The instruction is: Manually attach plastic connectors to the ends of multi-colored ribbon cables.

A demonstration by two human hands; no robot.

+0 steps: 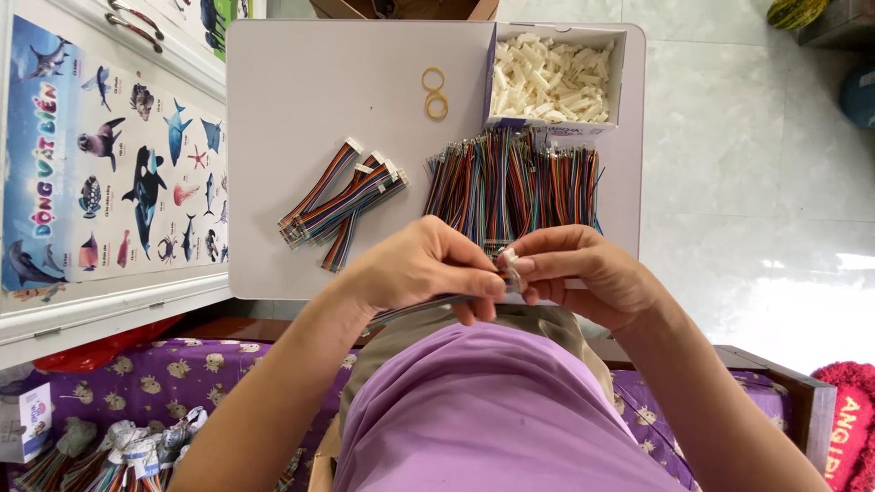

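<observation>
My left hand (424, 266) pinches a flat bundle of multicoloured wires (415, 308) that trails left under my wrist. My right hand (583, 271) holds a small white plastic connector (510, 258) at the wires' end, fingertips of both hands touching. Both hands hover over the near edge of a white tabletop (310, 100). Just beyond them lies a large pile of loose coloured wires (510, 182). To the left lie finished wire bundles with white connectors (342, 202).
An open cardboard box of white connectors (551, 77) sits at the table's far right. Two yellow rubber bands (435, 93) lie beside it. A sea-animal poster (109, 164) covers a cabinet on the left. More wire bundles (109, 456) lie bottom left on purple cloth.
</observation>
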